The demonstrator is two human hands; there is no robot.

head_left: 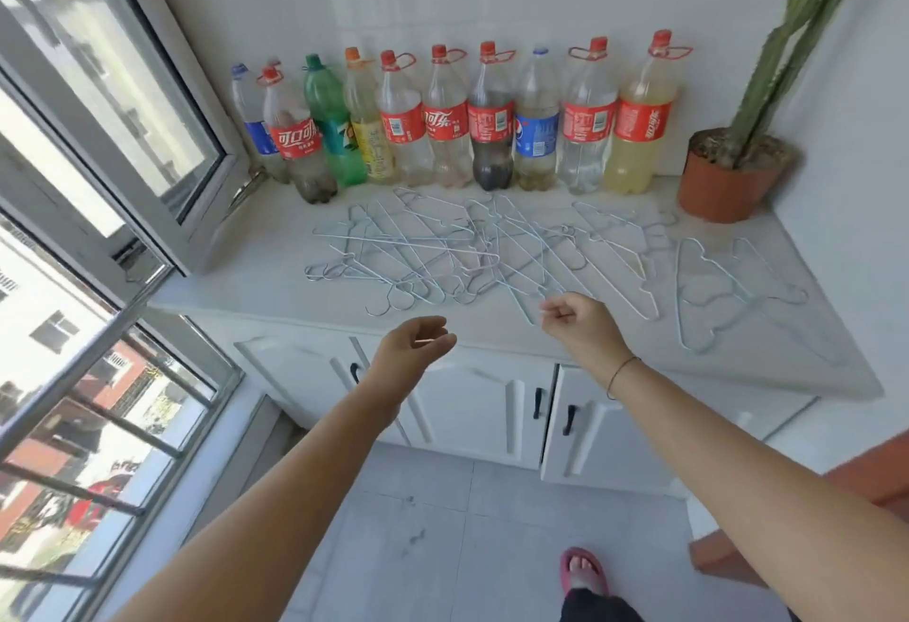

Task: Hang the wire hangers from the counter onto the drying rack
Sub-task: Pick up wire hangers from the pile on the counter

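a tangled spread of thin pale-blue wire hangers (472, 247) is laid flat across the white stone counter (275, 252), with a few more lying apart toward the right end (728, 287). no drying rack is seen in this view. the left hand (413, 346) is held out over the counter's front edge, just short of the nearest hanger hooks, its fingers loosely curled and partly open with nothing gripped. the right hand (580, 321) is held beside it at the near edge of the pile, fingers curled inward with thumb and forefinger close together; whether a wire is pinched between them cannot be told. a thin dark band (621, 375) is worn on the right wrist. along the back wall a row of large plastic soft-drink bottles (442, 124) is stood upright, most with red labels and red caps, some holding yellowish or dark liquid. a tall green cactus in a terracotta pot (728, 179) is set at the counter's right rear corner. an open metal-framed window (123, 95) is seen at the left, and white cabinet doors with black handles (536, 405) are below the counter.
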